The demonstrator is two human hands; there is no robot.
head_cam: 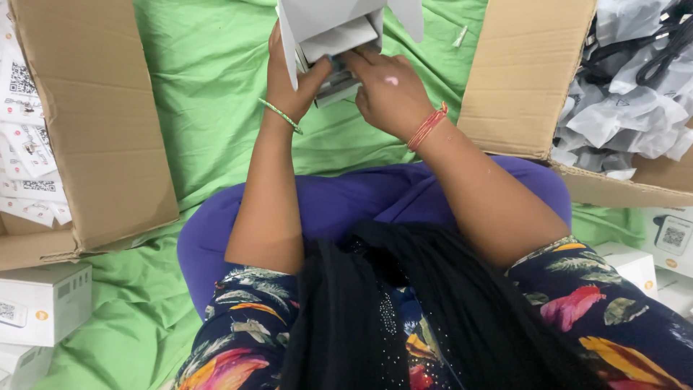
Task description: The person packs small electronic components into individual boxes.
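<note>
A small white carton (317, 18) with open flaps is held up over the green cloth (209, 79) at the top middle of the head view. My left hand (289, 76) grips its left side, thumb under the box. My right hand (386, 90) has its fingers at the carton's open mouth, pressing on a grey item (336, 85) that sits partly inside. What the grey item is cannot be told. Both wrists wear thin thread bands.
A large cardboard box (101, 123) with white printed leaflets lies at the left. Another cardboard box (523, 79) at the right holds several plastic-bagged items with black cables. White closed cartons (43, 303) sit at lower left and more (668, 238) at the right edge.
</note>
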